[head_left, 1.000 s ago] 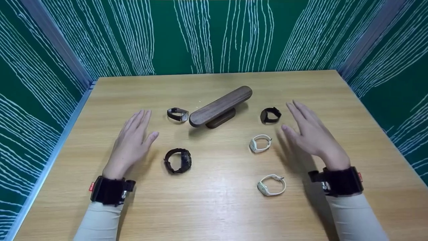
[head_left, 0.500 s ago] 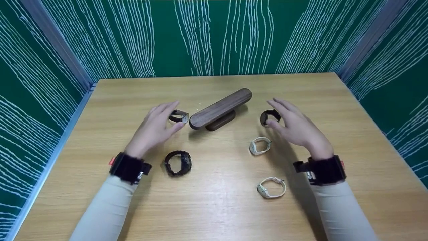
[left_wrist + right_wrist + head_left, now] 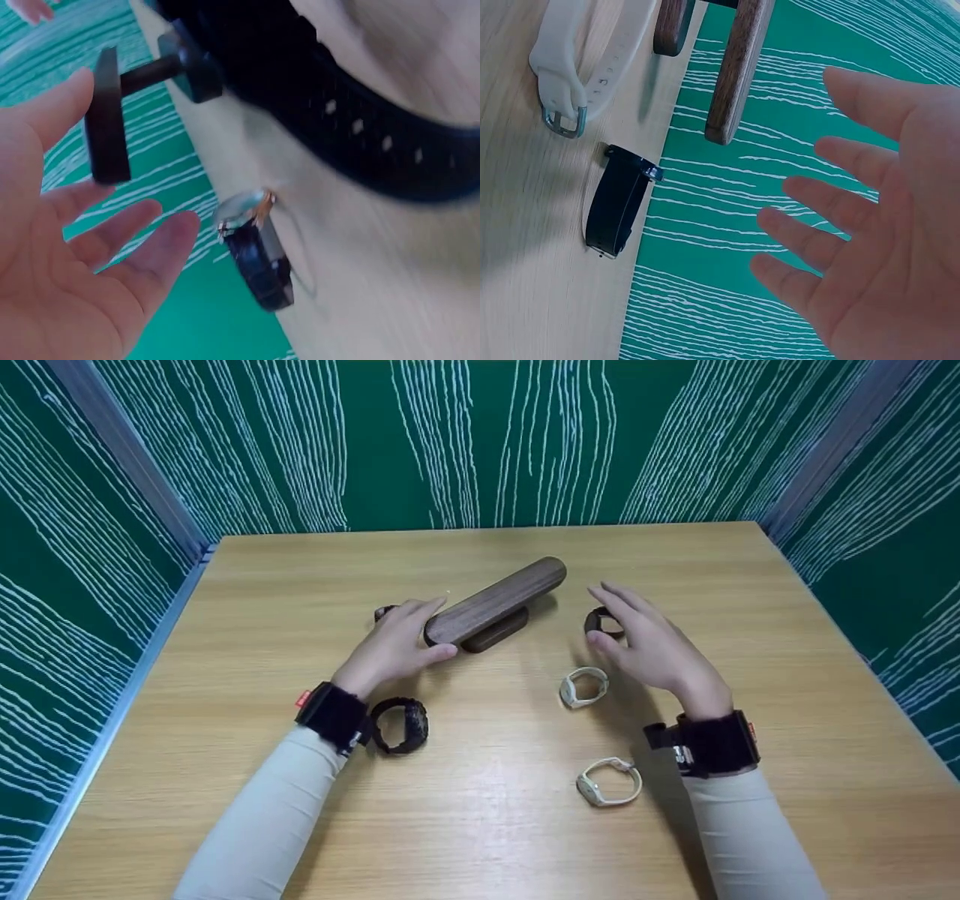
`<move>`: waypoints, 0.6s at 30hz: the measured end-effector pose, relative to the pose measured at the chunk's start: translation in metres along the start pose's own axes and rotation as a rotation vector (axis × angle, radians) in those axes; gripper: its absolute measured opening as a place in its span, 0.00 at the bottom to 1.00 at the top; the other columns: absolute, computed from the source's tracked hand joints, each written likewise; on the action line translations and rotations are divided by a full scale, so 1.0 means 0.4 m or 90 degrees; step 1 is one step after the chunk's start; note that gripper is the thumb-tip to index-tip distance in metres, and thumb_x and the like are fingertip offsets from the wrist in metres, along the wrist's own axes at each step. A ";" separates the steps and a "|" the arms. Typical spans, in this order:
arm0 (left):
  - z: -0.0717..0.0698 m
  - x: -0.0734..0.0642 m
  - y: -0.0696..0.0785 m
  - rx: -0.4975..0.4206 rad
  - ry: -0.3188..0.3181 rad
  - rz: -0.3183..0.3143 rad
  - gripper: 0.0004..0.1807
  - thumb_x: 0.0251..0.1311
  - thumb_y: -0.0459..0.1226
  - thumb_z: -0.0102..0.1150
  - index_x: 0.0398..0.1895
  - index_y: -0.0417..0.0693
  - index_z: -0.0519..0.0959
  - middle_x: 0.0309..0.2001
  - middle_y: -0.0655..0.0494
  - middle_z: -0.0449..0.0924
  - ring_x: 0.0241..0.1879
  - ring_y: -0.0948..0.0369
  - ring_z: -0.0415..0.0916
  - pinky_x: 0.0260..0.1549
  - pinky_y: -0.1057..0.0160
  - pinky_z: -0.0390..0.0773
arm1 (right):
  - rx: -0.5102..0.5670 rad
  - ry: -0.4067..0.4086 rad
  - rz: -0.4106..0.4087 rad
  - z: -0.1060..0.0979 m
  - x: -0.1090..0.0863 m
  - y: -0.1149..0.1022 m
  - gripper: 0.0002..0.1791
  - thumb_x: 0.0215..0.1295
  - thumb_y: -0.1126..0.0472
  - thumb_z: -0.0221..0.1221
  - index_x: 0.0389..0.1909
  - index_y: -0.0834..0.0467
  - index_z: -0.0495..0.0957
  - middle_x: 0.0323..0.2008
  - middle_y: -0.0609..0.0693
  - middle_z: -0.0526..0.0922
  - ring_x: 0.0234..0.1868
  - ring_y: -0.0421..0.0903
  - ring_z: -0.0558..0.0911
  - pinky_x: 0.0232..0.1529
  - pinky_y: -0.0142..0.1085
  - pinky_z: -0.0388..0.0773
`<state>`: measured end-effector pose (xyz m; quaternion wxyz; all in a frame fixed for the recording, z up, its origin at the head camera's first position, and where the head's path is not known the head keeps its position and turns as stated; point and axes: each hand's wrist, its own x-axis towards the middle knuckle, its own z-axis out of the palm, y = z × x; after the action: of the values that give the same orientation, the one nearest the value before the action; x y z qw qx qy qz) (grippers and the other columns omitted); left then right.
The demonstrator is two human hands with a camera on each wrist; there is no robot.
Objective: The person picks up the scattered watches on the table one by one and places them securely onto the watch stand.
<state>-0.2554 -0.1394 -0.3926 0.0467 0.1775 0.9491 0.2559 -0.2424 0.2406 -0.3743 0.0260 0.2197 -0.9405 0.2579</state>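
A dark wooden watch stand (image 3: 495, 598), a rounded bar on a short base, stands at the table's middle. My left hand (image 3: 390, 646) is at its left end, thumb in front and fingers behind, spread and relaxed. The left wrist view shows the thumb tip overlapping the bar (image 3: 106, 127). Mostly hidden behind that hand is a dark-strapped watch (image 3: 384, 613); its silver case shows in the left wrist view. My right hand (image 3: 660, 652) hovers with loosely extended fingers over a black watch (image 3: 594, 622), nothing in its grasp. The right wrist view shows its palm bare.
A chunky black watch (image 3: 415, 726) lies beside my left wrist. Two pale watches lie right of centre, one farther back (image 3: 568, 688) and one nearer the front (image 3: 589, 789). Green walls with white lines surround the wooden table (image 3: 480, 840).
My left hand has moved right and forward, past the dark-strapped watch to the stand's left end. My right hand has shifted left to above the black watch. Stand and watches stay put.
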 end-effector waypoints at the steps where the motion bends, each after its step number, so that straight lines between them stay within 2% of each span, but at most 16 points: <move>1: 0.003 0.003 0.001 0.003 0.001 0.002 0.47 0.71 0.56 0.66 0.86 0.55 0.56 0.80 0.42 0.61 0.79 0.43 0.58 0.77 0.38 0.59 | 0.000 0.000 0.002 0.001 0.001 -0.001 0.37 0.80 0.53 0.59 0.84 0.53 0.58 0.83 0.61 0.55 0.82 0.67 0.56 0.77 0.67 0.56; 5: 0.013 0.012 0.006 0.003 0.012 0.002 0.46 0.69 0.54 0.69 0.84 0.50 0.60 0.78 0.41 0.66 0.77 0.43 0.64 0.76 0.41 0.63 | -0.004 0.000 0.006 0.005 0.004 -0.001 0.37 0.81 0.52 0.59 0.84 0.52 0.58 0.83 0.61 0.55 0.82 0.66 0.56 0.77 0.66 0.56; 10: 0.020 0.020 0.018 -0.008 0.047 0.015 0.43 0.67 0.52 0.72 0.79 0.43 0.68 0.72 0.44 0.72 0.71 0.47 0.70 0.73 0.46 0.68 | -0.008 -0.001 0.008 0.006 0.004 0.000 0.37 0.80 0.53 0.59 0.84 0.52 0.58 0.83 0.61 0.55 0.82 0.66 0.57 0.78 0.66 0.56; 14: 0.023 0.025 0.023 -0.005 0.064 0.019 0.41 0.66 0.50 0.73 0.76 0.42 0.71 0.69 0.46 0.75 0.68 0.48 0.73 0.71 0.48 0.70 | -0.010 -0.006 0.008 0.006 0.004 0.000 0.38 0.80 0.53 0.59 0.84 0.52 0.57 0.83 0.61 0.55 0.82 0.65 0.57 0.78 0.65 0.56; 18: 0.024 0.027 0.025 0.012 0.073 0.028 0.39 0.66 0.49 0.74 0.75 0.41 0.73 0.68 0.44 0.77 0.68 0.46 0.72 0.72 0.47 0.68 | -0.008 -0.009 0.005 0.008 0.003 0.002 0.38 0.80 0.53 0.59 0.84 0.53 0.57 0.83 0.61 0.56 0.81 0.66 0.58 0.77 0.66 0.57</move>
<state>-0.2606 -0.1231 -0.3958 -0.0154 0.1837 0.9485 0.2575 -0.2438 0.2392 -0.3771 0.0201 0.2177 -0.9431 0.2504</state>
